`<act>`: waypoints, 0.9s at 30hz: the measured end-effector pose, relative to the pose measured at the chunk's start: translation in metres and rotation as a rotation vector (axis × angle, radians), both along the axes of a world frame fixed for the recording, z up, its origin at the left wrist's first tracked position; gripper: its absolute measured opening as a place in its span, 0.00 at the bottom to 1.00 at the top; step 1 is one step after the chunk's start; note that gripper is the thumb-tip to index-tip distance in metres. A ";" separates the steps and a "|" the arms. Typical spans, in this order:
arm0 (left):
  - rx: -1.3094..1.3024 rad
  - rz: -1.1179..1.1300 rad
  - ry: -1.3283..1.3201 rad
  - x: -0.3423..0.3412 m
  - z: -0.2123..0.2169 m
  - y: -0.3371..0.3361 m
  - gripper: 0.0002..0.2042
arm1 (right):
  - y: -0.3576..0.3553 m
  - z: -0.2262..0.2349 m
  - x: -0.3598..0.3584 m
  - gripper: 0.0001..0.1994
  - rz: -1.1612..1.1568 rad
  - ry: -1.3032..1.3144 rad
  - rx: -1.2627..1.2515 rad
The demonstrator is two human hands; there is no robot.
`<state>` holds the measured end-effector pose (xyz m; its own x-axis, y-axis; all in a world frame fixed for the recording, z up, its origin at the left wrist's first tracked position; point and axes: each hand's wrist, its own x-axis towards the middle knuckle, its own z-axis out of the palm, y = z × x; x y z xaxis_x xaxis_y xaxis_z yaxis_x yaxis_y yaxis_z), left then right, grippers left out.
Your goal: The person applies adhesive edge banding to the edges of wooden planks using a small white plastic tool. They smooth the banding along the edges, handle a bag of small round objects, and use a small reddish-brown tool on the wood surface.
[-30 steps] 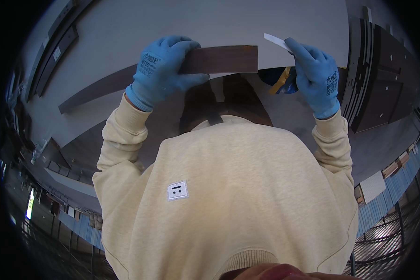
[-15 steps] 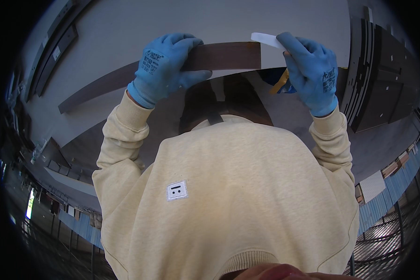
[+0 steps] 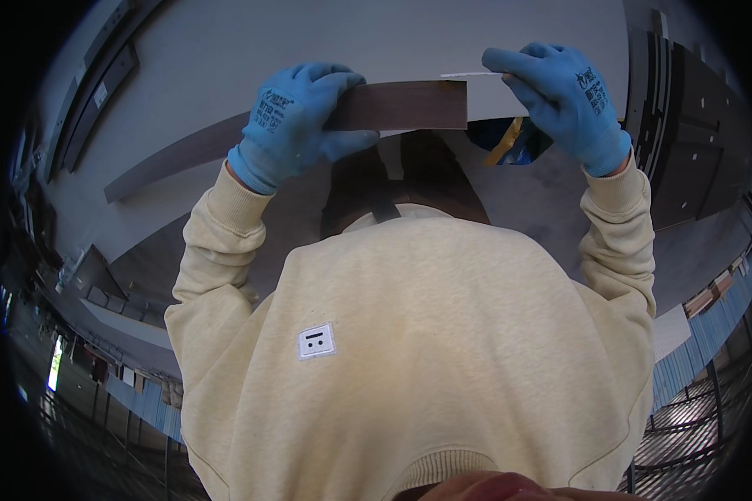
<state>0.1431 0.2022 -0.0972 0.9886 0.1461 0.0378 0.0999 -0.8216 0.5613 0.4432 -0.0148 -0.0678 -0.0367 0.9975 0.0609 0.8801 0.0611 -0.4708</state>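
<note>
A long, narrow dark-brown wooden board lies at a slant along the near edge of a large light-grey table. My left hand, in a blue glove, is closed around it, fingers over the far edge and thumb at the near side. Past the board's right end, my gloved right hand pinches a thin white strip between thumb and fingers. This strip shows nearly edge-on, its left tip close to the board's far right corner. What kind of thing it is I cannot make out.
Below the right hand, at the table's near edge, hangs a blue item with a yellow band. Dark panels are stacked on the right. Several dark boards lie at the far left. Blue slatted racks stand behind me.
My right hand has moved a little right and away from me, turning the white strip from its flat face to nearly edge-on. My left hand and the board have barely shifted.
</note>
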 end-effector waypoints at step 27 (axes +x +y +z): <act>-0.134 0.003 0.075 0.002 -0.014 -0.003 0.31 | -0.071 -0.024 0.000 0.16 -0.655 0.931 -0.268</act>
